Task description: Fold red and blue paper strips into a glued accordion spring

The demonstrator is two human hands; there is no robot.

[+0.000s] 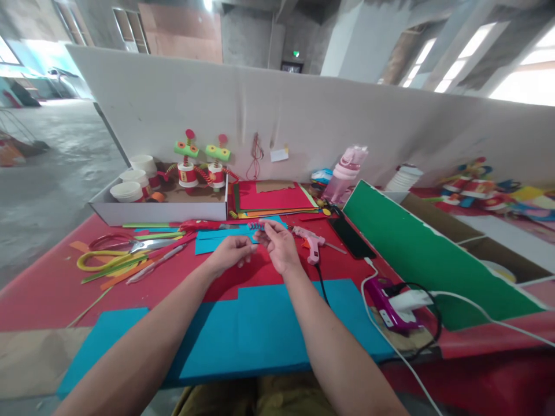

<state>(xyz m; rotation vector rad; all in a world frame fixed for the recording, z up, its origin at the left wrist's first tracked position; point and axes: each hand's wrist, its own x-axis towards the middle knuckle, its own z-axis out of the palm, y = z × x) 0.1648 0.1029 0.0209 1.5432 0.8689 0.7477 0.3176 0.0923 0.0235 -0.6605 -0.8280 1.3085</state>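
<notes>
Near the middle of the red table, my right hand [280, 245] has its thumb and fingers pinched together at the end of a small pink and blue coil [255, 226]. Just left of it, my left hand [233, 254] has curled fingers pressed together; whatever is between them is too small to make out. Blue paper pieces [208, 241] lie behind my left hand. To the right of my right hand is a pink glue gun [313, 242] with a black cable.
Scissors [104, 260] and paper strips lie left. A white box [160, 212] holds cups and two paper figures. At right are a phone [350, 237], a purple power strip [392, 306] with cables and a green board [425, 260]. Blue sheets [273, 329] line the front edge.
</notes>
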